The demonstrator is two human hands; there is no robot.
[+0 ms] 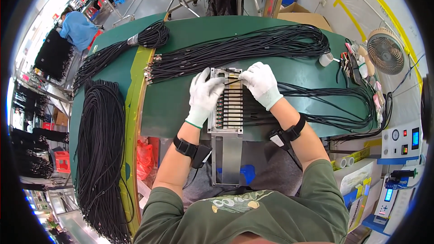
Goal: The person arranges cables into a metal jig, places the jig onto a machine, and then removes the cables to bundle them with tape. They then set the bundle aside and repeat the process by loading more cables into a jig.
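Your right hand [262, 82] has its fingers pinched closed on a black cable [233, 82] above the far end of the metal fixture [226, 130], which sits at the near edge of the desk [178, 108]. Your left hand [205, 95] is half curled, fingertips at the cable's left; I cannot tell whether they grip it. Expect the cable to be light and bendy, perhaps slippery; take it close behind its end, gently, as the tip may be fragile.
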